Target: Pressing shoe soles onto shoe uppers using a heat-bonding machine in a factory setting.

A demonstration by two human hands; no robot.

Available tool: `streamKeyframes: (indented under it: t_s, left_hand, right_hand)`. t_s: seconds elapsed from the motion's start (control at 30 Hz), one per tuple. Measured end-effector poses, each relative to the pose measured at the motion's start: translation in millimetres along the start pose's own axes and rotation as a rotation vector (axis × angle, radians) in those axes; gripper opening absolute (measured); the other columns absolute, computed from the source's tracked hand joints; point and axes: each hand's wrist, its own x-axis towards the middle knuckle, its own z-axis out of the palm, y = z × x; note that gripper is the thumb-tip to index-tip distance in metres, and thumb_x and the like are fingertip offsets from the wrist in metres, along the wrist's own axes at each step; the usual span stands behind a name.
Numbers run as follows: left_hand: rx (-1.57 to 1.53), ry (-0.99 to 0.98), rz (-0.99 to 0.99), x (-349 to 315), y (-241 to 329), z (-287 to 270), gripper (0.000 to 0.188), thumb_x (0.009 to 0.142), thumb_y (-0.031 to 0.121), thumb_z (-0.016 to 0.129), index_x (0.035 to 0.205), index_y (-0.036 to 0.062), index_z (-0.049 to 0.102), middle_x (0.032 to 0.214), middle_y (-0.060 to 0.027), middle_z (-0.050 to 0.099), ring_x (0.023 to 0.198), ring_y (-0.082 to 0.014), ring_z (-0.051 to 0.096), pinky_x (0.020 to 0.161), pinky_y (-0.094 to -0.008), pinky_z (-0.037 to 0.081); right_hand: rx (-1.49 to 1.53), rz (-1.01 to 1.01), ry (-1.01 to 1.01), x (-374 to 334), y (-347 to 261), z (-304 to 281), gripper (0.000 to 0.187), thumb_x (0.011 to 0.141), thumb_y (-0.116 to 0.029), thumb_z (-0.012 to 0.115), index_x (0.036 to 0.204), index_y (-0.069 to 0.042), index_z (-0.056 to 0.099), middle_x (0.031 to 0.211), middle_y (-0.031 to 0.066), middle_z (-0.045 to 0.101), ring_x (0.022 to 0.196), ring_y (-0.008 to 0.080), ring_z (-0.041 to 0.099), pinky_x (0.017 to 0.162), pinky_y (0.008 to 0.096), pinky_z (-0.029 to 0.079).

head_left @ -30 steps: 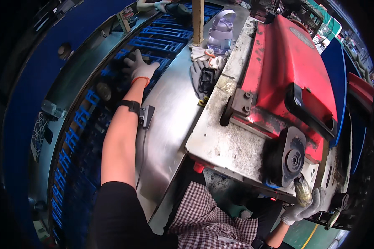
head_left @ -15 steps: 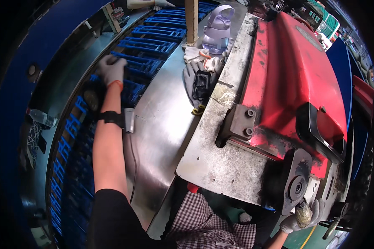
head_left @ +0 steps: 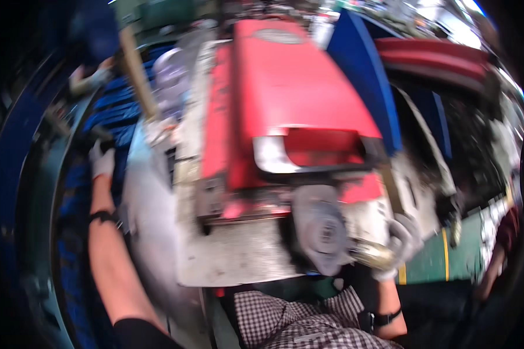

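Note:
My left hand (head_left: 103, 160), in a pale glove with an orange cuff, reaches over the blue slatted conveyor (head_left: 113, 102) on the left. Its fingers are bent round a small dark piece (head_left: 101, 135), too blurred to name. Low on the right, my right hand (head_left: 406, 241), also gloved, is closed round a wrapped handle (head_left: 370, 254). That handle sits beside a grey round-ended lever plate (head_left: 326, 232) at the front of a red machine (head_left: 303, 87). An opening with a black and white edge shows in the red cover above it.
A metal side table (head_left: 151, 209) lies between conveyor and machine, with a wooden post (head_left: 137, 72), a purple bottle (head_left: 172, 78) and gloves. Another person's hand (head_left: 102, 72) is over the conveyor's far end. Blue panels (head_left: 367, 75) stand right; another person's arm (head_left: 498, 256) shows at far right.
The view has swung right, so the red machine now sits nearer the middle. My left hand is at a dark piece on the conveyor. My right hand stays at the handle.

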Motion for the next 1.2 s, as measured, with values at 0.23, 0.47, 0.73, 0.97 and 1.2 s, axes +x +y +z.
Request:
streamKeyframes:
  t_s: [0.23, 0.47, 0.73, 0.97, 1.2]
  left_hand:
    - [-0.437, 0.135, 0.483, -82.0, 276.6, -121.5, 0.048, 0.101, 0.015, 0.060, 0.146, -0.0021, 0.054, 0.150, -0.0159, 0.055, 0.140, -0.0265, 0.049, 0.119, -0.0374, 0.033]
    - [-0.202, -0.125, 1.246, -221.1, 451.4, -173.7, 0.046, 0.085, 0.013, 0.073, 0.129, 0.0030, 0.063, 0.109, -0.0185, 0.063, 0.109, -0.0390, 0.058, 0.096, -0.0487, 0.045]
    - [-0.123, -0.178, 1.122, -233.9, 477.7, -141.8, 0.031, 0.087, 0.019, 0.074, 0.115, 0.0071, 0.066, 0.094, -0.0199, 0.069, 0.091, -0.0411, 0.067, 0.080, -0.0500, 0.052]
    - [-0.048, -0.519, 0.957, -222.6, 483.6, -163.8, 0.022, 0.089, 0.019, 0.069, 0.105, 0.0053, 0.065, 0.088, -0.0255, 0.069, 0.089, -0.0458, 0.068, 0.077, -0.0523, 0.052]
    - [-0.190, -0.332, 1.068, -182.1, 533.9, -210.2, 0.030, 0.092, 0.028, 0.068, 0.112, 0.0056, 0.068, 0.100, -0.0198, 0.071, 0.095, -0.0376, 0.069, 0.085, -0.0418, 0.053]
  right_hand:
    - [0.337, 0.344, -0.080, 4.1, -19.4, -40.4, 0.028, 0.102, -0.024, 0.056, 0.114, -0.001, 0.068, 0.113, 0.0159, 0.070, 0.104, 0.0302, 0.068, 0.095, 0.0440, 0.051]
    - [1.380, 0.630, -0.986, 76.2, -48.9, -39.9, 0.056, 0.107, -0.029, 0.047, 0.158, -0.008, 0.042, 0.126, 0.0148, 0.066, 0.086, 0.0134, 0.067, 0.077, 0.0268, 0.057]
    - [1.647, 0.629, -1.020, 54.7, -96.2, -59.6, 0.055, 0.106, -0.033, 0.046, 0.156, -0.012, 0.040, 0.085, 0.0016, 0.054, 0.063, 0.0032, 0.045, 0.052, 0.0206, 0.037]
    - [1.225, 0.441, -0.844, 42.1, -176.0, -48.5, 0.074, 0.104, -0.038, 0.049, 0.164, -0.011, 0.015, 0.130, 0.0328, 0.062, 0.117, 0.0496, 0.063, 0.102, 0.0491, 0.050]
    - [0.938, 0.116, -1.188, 85.2, -133.2, -80.8, 0.068, 0.106, -0.057, 0.038, 0.160, -0.015, 0.035, 0.118, 0.0231, 0.071, 0.100, 0.0399, 0.073, 0.089, 0.0466, 0.057]
